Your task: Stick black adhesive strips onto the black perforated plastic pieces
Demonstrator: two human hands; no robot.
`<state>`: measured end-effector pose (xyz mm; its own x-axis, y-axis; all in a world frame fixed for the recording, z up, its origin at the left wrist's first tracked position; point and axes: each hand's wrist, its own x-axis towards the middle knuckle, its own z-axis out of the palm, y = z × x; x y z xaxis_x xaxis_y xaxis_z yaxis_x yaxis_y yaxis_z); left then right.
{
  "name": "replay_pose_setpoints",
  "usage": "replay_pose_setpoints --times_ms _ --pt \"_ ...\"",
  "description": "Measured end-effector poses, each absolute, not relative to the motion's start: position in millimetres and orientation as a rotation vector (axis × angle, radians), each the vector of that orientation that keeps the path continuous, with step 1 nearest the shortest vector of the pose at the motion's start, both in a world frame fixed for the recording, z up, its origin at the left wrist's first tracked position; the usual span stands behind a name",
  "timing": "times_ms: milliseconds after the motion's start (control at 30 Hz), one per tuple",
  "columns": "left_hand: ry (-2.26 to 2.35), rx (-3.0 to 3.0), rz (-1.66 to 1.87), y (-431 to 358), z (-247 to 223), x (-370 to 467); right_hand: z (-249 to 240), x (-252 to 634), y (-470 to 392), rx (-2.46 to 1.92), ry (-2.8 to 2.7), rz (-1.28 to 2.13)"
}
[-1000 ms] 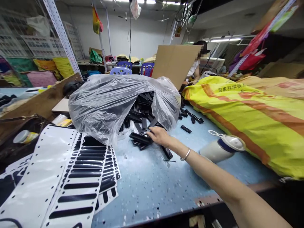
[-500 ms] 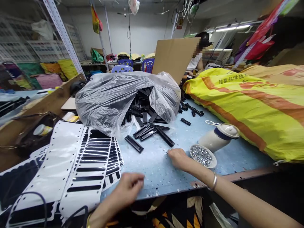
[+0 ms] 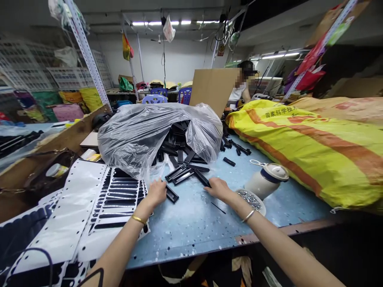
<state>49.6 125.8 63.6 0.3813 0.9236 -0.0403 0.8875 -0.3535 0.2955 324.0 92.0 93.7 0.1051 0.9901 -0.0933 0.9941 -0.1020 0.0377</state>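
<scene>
Two bars lie mid-table: the left hand pinches a slotted bar, the right hand a textured bar. A plastic bag crowds the far edge, sheets the left, a yellow sack the right.

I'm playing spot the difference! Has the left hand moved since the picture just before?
Yes. The left hand has moved away from the table's near edge, farther in, to a black piece.

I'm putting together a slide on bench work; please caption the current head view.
Left hand and right hand at black plastic parts spilling from a clear bag.
</scene>
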Motion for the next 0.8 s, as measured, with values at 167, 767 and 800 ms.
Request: replay_pose_setpoints --times_ms 167,767,800 --pt "1.456 2.346 0.310 97.2 47.7 44.4 81.7 309.3 71.3 2.308 2.126 -0.060" --pt "1.624 1.970 0.624 43.0 41.3 17.9 33.3 245.4 8.6 1.984 2.821 -0.256" --pt "1.616 1.966 0.638 44.7 40.1 18.4 28.4 241.6 6.9 2.022 2.803 -0.306"
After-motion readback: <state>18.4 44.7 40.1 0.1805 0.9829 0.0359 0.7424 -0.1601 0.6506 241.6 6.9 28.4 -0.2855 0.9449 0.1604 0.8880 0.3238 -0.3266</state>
